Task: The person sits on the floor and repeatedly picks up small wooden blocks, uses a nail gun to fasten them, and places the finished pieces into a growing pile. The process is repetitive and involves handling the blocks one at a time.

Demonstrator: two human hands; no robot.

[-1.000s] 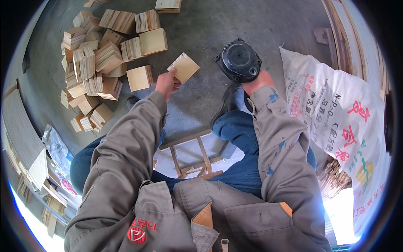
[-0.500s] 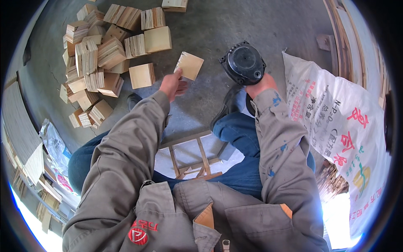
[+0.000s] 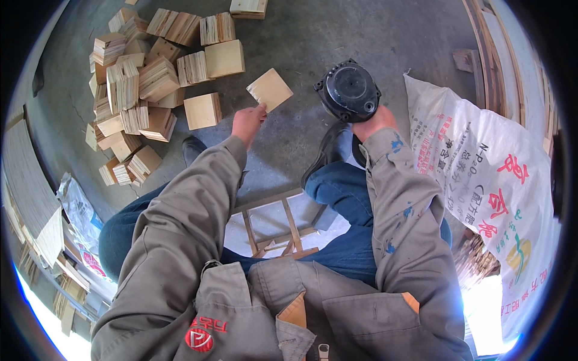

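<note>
My left hand (image 3: 247,124) pinches a thin square piece of plywood (image 3: 270,90) by its lower corner, with thumb and fingers closed on it. The piece is pale and tilted, and one of its edges looks rough. To the right, my right hand (image 3: 374,124) grips a black power tool that looks like a nail gun (image 3: 349,90). Its round, bolted top faces up and hides the rest of the tool and most of my fingers. A square block of stacked plywood (image 3: 203,111) stands on the floor, left of the held piece.
Several layered plywood blocks (image 3: 158,78) lie heaped at the far left on the grey concrete floor (image 3: 289,36). A white printed sack (image 3: 475,156) spreads along the right, beside long boards (image 3: 503,60). Between my legs is a wooden frame (image 3: 292,219). A plastic bag (image 3: 81,204) lies at left.
The plywood piece has turned in my left hand and shifted slightly left; my fingers now hold it at its lower corner. My right hand and the nail gun have stayed in place.
</note>
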